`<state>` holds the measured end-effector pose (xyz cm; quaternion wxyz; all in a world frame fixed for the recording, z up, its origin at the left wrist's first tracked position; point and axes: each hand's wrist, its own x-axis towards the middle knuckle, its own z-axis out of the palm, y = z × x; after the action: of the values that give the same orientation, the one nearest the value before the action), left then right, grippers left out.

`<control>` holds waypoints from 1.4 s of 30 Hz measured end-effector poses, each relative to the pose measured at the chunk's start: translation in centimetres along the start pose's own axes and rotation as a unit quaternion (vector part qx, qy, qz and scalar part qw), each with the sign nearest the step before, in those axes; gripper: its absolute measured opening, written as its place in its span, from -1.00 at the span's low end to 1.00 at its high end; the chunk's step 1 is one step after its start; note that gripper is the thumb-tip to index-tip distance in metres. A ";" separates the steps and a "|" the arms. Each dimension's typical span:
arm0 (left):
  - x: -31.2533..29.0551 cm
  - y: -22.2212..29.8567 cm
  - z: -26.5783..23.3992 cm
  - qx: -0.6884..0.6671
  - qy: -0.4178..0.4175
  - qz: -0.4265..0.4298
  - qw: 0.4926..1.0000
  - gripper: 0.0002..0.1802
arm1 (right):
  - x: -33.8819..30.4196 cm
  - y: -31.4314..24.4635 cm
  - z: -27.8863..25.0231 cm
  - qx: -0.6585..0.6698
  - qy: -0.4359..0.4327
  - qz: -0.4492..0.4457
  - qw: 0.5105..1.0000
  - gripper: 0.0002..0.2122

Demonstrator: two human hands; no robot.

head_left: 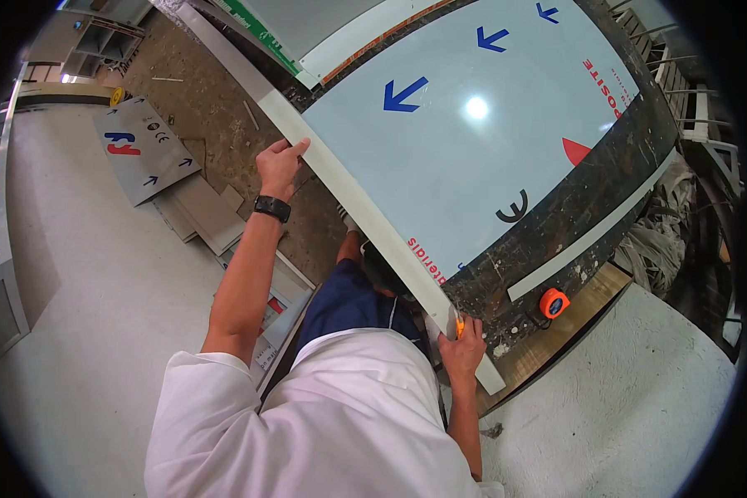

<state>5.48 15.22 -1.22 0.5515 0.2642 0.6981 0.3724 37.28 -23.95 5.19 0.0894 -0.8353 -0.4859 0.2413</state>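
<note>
A long white strip (361, 212), straight-edged, lies along the near edge of a glossy pale-blue sheet panel (440, 166) printed with blue arrows. My left hand (280, 168) grips the strip's edge partway up, thumb on top and fingers curled at the side. Close to the strip's lower end, my right hand (463, 353) is closed around a small orange-handled utility knife (460, 324) beside the panel's corner. Its blade is too small to make out. The panel rests on a dark, scuffed worktable (573, 199).
An orange tape measure (554, 304) sits on the table's right part, near a narrow pale strip (593, 236). Crumpled clear plastic (660, 224) hangs at the far right. On the left, a printed grey panel (145, 149) and board offcuts (203, 207) lean by a white wall (66, 241).
</note>
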 end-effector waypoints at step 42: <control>-6.1 -9.9 -14.6 -0.226 0.028 -0.115 0.967 -0.82 | -2.5 1.4 -1.1 -0.022 -0.060 -0.092 0.994 -0.47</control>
<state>-6.66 1.38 -4.14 0.6165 0.0403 0.6367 0.4614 37.81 -26.69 6.39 0.0641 -0.7728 -0.5703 0.2709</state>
